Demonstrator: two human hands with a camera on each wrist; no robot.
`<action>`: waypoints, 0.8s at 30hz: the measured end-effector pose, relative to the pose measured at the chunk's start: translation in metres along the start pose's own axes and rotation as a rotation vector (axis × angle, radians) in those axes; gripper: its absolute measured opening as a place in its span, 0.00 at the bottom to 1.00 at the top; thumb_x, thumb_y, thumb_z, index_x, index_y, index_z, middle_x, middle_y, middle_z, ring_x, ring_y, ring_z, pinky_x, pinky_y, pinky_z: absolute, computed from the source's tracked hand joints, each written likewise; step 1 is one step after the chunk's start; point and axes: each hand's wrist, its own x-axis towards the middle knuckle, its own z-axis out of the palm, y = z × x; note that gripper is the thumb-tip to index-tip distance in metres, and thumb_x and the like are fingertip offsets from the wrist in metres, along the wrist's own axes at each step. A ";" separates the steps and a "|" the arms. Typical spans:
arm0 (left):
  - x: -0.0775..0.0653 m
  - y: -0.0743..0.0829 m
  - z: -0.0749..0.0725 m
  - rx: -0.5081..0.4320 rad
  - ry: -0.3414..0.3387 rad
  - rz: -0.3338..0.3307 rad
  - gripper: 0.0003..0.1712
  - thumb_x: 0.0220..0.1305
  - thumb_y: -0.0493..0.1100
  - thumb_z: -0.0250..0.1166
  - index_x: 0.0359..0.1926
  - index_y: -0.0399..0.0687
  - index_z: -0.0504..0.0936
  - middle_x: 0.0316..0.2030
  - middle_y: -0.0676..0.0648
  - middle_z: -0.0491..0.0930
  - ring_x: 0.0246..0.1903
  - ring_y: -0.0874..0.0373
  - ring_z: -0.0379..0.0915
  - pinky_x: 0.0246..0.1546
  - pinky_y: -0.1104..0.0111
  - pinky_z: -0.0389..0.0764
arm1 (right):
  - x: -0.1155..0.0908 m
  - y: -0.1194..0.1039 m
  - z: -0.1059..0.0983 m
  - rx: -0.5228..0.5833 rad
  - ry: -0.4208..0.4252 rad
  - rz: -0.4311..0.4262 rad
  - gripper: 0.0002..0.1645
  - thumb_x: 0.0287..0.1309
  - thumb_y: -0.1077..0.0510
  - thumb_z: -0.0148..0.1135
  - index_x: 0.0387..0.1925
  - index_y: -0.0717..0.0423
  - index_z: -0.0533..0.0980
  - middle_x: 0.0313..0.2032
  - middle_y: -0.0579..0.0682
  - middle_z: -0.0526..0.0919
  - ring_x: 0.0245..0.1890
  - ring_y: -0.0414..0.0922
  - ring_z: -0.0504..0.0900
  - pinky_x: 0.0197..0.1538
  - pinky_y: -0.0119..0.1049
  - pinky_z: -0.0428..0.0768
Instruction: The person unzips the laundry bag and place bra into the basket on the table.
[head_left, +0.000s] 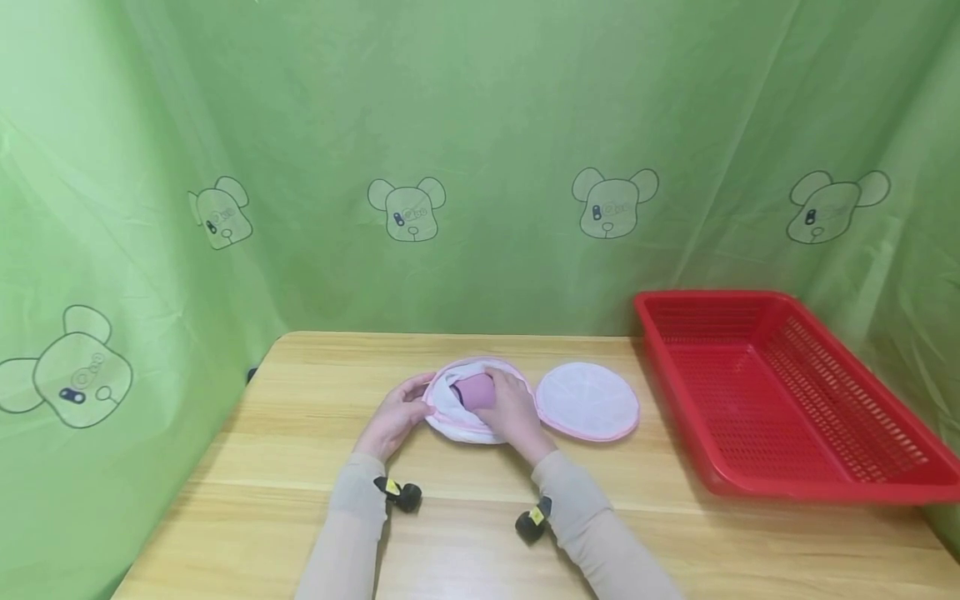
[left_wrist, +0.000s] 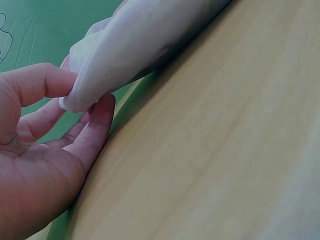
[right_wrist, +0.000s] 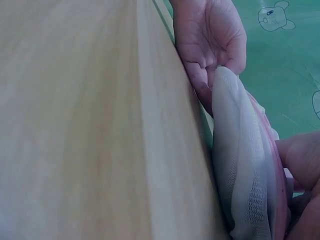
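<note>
A round white mesh laundry bag with pink trim lies on the table, its round lid folded out to the right. My left hand pinches the bag's left edge between thumb and fingers, as the left wrist view shows up close on the white mesh. Inside the bag's opening, my right hand grips a smooth purple item with a dark edge; its kind does not show. In the right wrist view, the right hand reaches over the pink rim, fingertips hidden behind it.
A large red plastic basket with slotted walls stands on the right side of the wooden table. Green curtain with bear-head drawings hangs behind the table and along both sides.
</note>
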 end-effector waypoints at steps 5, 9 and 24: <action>-0.001 0.001 0.000 -0.013 -0.001 -0.006 0.41 0.50 0.20 0.57 0.67 0.40 0.67 0.68 0.38 0.65 0.63 0.49 0.67 0.60 0.69 0.77 | 0.002 0.002 -0.001 0.023 0.012 -0.001 0.44 0.48 0.58 0.74 0.66 0.57 0.66 0.62 0.61 0.75 0.63 0.61 0.71 0.69 0.54 0.67; -0.001 0.001 0.001 -0.016 0.000 0.001 0.41 0.49 0.20 0.58 0.67 0.39 0.66 0.68 0.37 0.65 0.65 0.47 0.65 0.63 0.66 0.75 | 0.003 0.005 -0.003 0.049 0.009 0.008 0.41 0.48 0.60 0.73 0.65 0.57 0.67 0.61 0.61 0.76 0.63 0.60 0.72 0.69 0.54 0.68; 0.001 -0.002 0.000 -0.002 0.015 -0.003 0.42 0.49 0.20 0.58 0.68 0.39 0.65 0.69 0.37 0.64 0.68 0.44 0.62 0.67 0.60 0.71 | 0.006 0.012 -0.012 0.205 -0.007 0.011 0.33 0.47 0.65 0.70 0.58 0.56 0.74 0.57 0.61 0.80 0.60 0.62 0.76 0.65 0.57 0.73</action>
